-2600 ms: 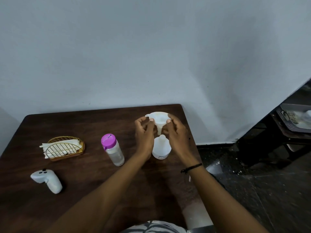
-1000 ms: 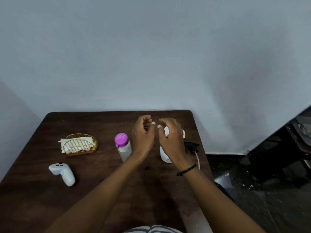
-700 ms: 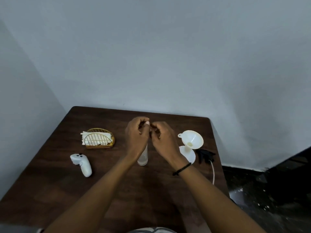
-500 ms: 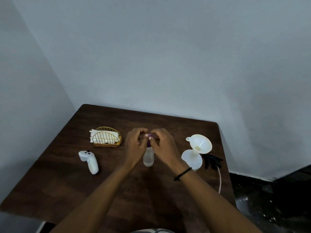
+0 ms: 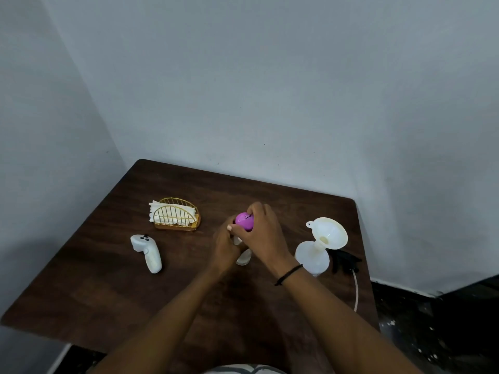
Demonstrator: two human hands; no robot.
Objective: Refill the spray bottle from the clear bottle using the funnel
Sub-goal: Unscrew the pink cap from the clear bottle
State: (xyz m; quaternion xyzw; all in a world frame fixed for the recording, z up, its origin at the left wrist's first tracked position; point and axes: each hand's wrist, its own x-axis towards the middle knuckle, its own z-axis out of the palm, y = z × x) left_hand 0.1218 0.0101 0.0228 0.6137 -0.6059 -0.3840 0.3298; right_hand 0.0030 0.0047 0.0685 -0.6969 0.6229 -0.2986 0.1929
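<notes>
The clear bottle [image 5: 243,259] stands upright at the middle of the brown table [image 5: 189,287], mostly hidden by my hands. My left hand [image 5: 224,248] wraps its body. My right hand [image 5: 266,236] grips its pink cap [image 5: 244,222] from the right side. To the right, the white spray bottle [image 5: 313,257] stands without its head, and the white funnel [image 5: 328,236] sits tilted in its neck. The black spray head [image 5: 345,261] lies beside it with its tube [image 5: 357,290] trailing toward me.
A gold wire holder with white napkins [image 5: 175,215] stands at the back left. A white controller [image 5: 148,252] lies left of the bottle. The table's right edge is close to the spray bottle; walls bound the back and left.
Both hands left the funnel seated in the spray bottle and moved left onto the clear bottle. My view swung left. The right hand now covers the pink cap.
</notes>
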